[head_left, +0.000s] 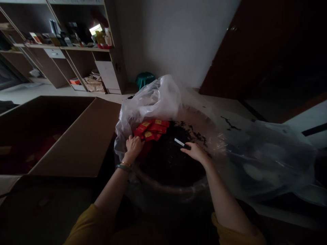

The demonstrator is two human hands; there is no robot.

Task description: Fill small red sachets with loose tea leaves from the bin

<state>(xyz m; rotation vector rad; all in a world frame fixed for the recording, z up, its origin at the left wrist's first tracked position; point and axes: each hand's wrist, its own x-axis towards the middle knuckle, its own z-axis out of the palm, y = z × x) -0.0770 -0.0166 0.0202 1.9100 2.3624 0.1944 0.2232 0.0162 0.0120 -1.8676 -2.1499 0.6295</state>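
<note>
My left hand (133, 146) is closed over a small red packet at the near edge of a pile of red packets (152, 129) with yellow labels. The pile lies on dark loose material (168, 160) inside a round basin (166, 186). My right hand (195, 151) hovers over the dark material and pinches a small dark scoop with a pale handle (181, 143). A clear plastic bag (163, 98) lines the basin and billows up behind it.
An open cardboard box (76, 139) stands to the left, its flap next to the basin. More crumpled clear plastic (268, 160) spreads to the right. A wooden shelf unit (76, 44) with clutter and a green stool (144, 80) stand by the far wall.
</note>
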